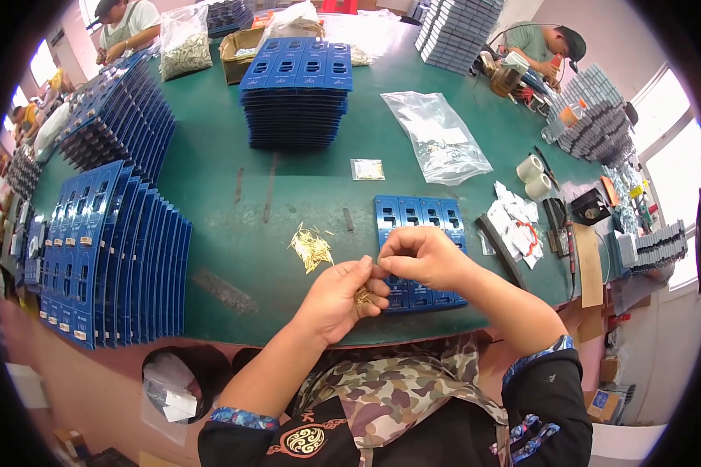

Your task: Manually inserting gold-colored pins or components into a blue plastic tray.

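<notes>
My left hand (338, 300) is curled, palm up, around several small gold metal pins (362, 295). Close beside it, my right hand (424, 255) has thumb and forefinger pinched together near the left fingertips; whatever is between them is too small to make out. Below the right hand lies a blue circuit board panel (389, 208) with rows of dark cutouts, partly covered by both hands. A loose pile of gold pins (311, 249) rests on the green table (234, 311), just beyond the left hand.
Stacked blue panels (296, 101) stand at the back, with more upright panels (117, 257) at left. A clear plastic bag (436, 140), a small packet (368, 170), tape rolls (533, 177) and a dark bar (501, 251) lie around. Two people work across the table.
</notes>
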Available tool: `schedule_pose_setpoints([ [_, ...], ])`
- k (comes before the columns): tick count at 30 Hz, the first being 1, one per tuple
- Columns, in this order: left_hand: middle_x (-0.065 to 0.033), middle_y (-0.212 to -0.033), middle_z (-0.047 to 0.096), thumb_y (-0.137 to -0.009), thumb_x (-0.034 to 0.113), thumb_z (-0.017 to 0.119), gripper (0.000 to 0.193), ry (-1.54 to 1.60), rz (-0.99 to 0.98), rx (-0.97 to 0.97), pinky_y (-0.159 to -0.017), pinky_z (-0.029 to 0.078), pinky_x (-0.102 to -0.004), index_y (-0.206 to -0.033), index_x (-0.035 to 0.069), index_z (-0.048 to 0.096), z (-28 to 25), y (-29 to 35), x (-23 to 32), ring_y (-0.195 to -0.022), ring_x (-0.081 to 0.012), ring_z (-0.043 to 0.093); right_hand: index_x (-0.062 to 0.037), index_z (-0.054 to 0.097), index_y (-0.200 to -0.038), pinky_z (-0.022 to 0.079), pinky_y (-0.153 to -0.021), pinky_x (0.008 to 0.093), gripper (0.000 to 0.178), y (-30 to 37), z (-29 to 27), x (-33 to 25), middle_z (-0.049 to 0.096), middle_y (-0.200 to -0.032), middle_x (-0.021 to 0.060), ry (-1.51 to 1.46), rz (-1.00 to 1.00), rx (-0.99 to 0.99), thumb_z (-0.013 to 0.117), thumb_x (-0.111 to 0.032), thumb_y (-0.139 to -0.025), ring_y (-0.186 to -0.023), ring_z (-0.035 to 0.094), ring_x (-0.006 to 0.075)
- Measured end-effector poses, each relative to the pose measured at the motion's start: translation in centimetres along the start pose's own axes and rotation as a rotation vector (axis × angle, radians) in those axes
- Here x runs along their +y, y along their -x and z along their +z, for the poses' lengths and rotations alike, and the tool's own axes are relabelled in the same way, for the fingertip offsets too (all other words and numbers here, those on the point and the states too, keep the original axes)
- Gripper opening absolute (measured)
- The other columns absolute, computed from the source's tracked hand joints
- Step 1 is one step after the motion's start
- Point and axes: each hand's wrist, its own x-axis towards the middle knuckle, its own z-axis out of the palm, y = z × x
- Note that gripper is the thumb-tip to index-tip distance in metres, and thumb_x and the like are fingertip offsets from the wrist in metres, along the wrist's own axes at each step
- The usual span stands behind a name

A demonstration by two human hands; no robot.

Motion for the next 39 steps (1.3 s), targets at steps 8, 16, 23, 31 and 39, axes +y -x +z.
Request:
schedule_pose_setpoints([
  [8, -0.0050, -0.078, 0.065, -0.096, 0.028, 0.054, 0.025, 0.034, 0.004, 0.003, -0.056, 0.053, -0.0234, -0.092, 0.005, 0.061, 0.2, -1.3, -1.0, -0.066, -0.0154, 0.065, -0.0010, 0.065, -0.086, 0.049, -0.068, 0.0294, 0.012, 0.3, 0.2, 1.4, 0.063, -0.078, 0.0071, 0.069, -0.072, 0.116, 0.066, -0.012, -0.082, -0.073, 0.060, 0.0159],
  [16, -0.0036, -0.076, 0.063, -0.095, 0.022, 0.058, 0.017, -0.006, 0.006, 0.073, -0.055, 0.050, -0.0229, -0.091, 0.006, 0.060, 0.6, -1.5, -1.5, -0.065, -0.0144, 0.062, -0.0020, 0.065, -0.088, 0.049, -0.068, 0.0354, 0.013, 1.4, -0.6, 2.2, 0.061, -0.079, 0.0104, 0.200, -0.248, 0.080, 0.063, -0.012, -0.080, -0.075, 0.060, 0.0264],
  [23, -0.0043, -0.076, 0.062, -0.096, 0.018, 0.054, 0.014, 0.042, 0.096, 0.110, -0.056, 0.049, -0.0237, -0.092, 0.005, 0.058, -0.6, -0.4, -0.7, -0.065, -0.0149, 0.061, -0.0077, 0.065, -0.101, 0.048, -0.083, 0.0381, 0.034, 7.0, 0.2, 3.1, 0.058, -0.103, 0.0097, 0.689, -0.505, 0.251, 0.075, -0.019, -0.070, -0.097, 0.058, 0.0288],
  [31, -0.0048, -0.076, 0.063, -0.096, 0.017, 0.055, 0.015, 0.056, 0.081, 0.084, -0.056, 0.049, -0.0239, -0.094, 0.003, 0.059, -1.0, 0.0, -0.7, -0.067, -0.0155, 0.062, -0.0089, 0.067, -0.098, 0.048, -0.087, 0.0402, 0.030, 8.8, -0.4, 6.3, 0.058, -0.109, 0.0093, 0.899, -0.569, 0.315, 0.073, -0.016, -0.070, -0.104, 0.057, 0.0282],
  [39, -0.0047, -0.076, 0.063, -0.095, 0.019, 0.056, 0.017, 0.013, 0.015, 0.044, -0.056, 0.050, -0.0229, -0.094, 0.003, 0.060, -0.1, -0.3, -1.0, -0.066, -0.0150, 0.062, -0.0080, 0.067, -0.096, 0.048, -0.084, 0.0383, 0.031, 6.6, -1.7, 6.5, 0.060, -0.105, 0.0078, 0.885, -0.538, 0.401, 0.076, -0.013, -0.067, -0.100, 0.058, 0.0264],
])
